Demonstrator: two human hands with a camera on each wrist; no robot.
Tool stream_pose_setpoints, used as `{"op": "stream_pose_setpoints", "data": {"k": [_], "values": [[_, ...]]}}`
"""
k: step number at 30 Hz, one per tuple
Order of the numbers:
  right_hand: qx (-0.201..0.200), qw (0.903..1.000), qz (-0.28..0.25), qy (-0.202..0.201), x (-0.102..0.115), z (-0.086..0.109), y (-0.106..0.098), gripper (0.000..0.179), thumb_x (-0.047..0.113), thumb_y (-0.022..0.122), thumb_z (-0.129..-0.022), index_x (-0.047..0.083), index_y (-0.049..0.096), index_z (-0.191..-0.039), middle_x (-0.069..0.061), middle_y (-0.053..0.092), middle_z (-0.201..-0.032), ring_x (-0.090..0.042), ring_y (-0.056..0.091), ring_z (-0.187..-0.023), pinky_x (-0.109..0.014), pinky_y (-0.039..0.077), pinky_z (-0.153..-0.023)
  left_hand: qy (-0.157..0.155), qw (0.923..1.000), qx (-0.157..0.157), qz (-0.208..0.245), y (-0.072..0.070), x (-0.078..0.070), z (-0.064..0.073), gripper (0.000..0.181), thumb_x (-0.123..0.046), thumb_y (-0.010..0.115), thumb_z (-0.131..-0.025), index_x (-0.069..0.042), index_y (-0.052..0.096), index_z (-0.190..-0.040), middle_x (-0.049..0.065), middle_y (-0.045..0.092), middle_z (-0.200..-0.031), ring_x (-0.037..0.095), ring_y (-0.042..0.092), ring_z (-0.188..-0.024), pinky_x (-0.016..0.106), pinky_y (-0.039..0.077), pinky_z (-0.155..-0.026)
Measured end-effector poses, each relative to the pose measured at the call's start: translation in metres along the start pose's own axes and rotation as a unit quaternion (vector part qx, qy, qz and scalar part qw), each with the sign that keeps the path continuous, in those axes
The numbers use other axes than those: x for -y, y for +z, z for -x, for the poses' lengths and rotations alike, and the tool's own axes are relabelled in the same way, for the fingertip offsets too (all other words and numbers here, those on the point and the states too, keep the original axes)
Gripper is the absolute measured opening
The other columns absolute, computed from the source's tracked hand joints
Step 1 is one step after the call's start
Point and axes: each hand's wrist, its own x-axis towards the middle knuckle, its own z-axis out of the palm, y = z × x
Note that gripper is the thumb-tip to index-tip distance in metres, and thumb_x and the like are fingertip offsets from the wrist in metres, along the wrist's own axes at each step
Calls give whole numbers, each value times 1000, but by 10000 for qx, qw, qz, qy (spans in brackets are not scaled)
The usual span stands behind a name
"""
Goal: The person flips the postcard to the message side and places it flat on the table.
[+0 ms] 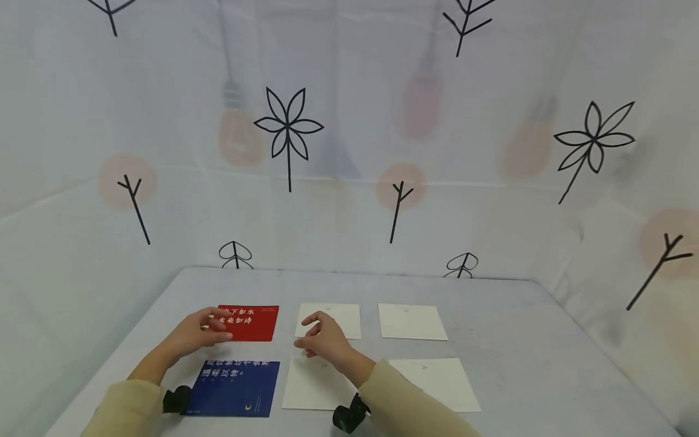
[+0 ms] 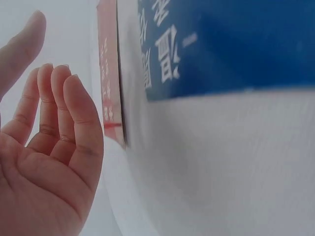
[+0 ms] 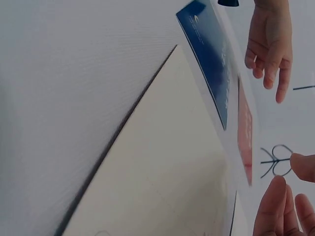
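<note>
My left hand hovers at the left edge of a red card with white writing, its fingers relaxed and nothing in them. Below it lies a blue card with white writing and a small moon. My right hand hangs over the gap between an upper cream card and a lower cream card, overlapping both in the head view. Its fingers are loosely bent and hold nothing. In the left wrist view the left palm shows bare, thumb apart from the fingers.
Two more cream cards, an upper right one and a lower right one, complete two rows on the white table. The right sleeve partly covers the lower right card. A printed white cloth hangs behind and around the table.
</note>
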Motion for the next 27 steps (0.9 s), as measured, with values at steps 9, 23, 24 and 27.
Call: {"op": "stream_pose_setpoints", "data": {"k": [9,23,24,27], "values": [[-58,9999,94,-49,2,-16,10,38,7,75,-77,2,54,-109,-4,53,-73,-13,54,-53,-25,53,-56,-146,9999,39,-80,-10,11,-3,65,-31,76,-77,-3,48,-128,14,58,-108,27,56,-94,39,52,-74],[-210,9998,27,11,-11,-31,26,35,5,76,-76,5,55,-104,-2,54,-69,-12,52,-49,-25,51,-53,-349,9992,116,178,-14,34,-13,68,-31,76,-77,-1,45,-130,22,52,-116,27,57,-93,36,53,-72],[-223,9997,35,0,-12,-32,27,34,5,76,-76,6,55,-104,-2,54,-69,-12,52,-49,-25,51,-52,-372,9992,88,145,-15,35,-13,69,-31,77,-77,-1,45,-130,22,52,-116,27,57,-93,36,53,-72],[-299,9995,96,-15,-12,-36,26,34,7,76,-76,6,55,-104,-2,54,-70,-12,53,-49,-24,50,-52,-378,9993,68,16,-20,36,-17,72,-32,77,-76,0,43,-131,24,51,-116,28,57,-92,37,53,-72]]}}
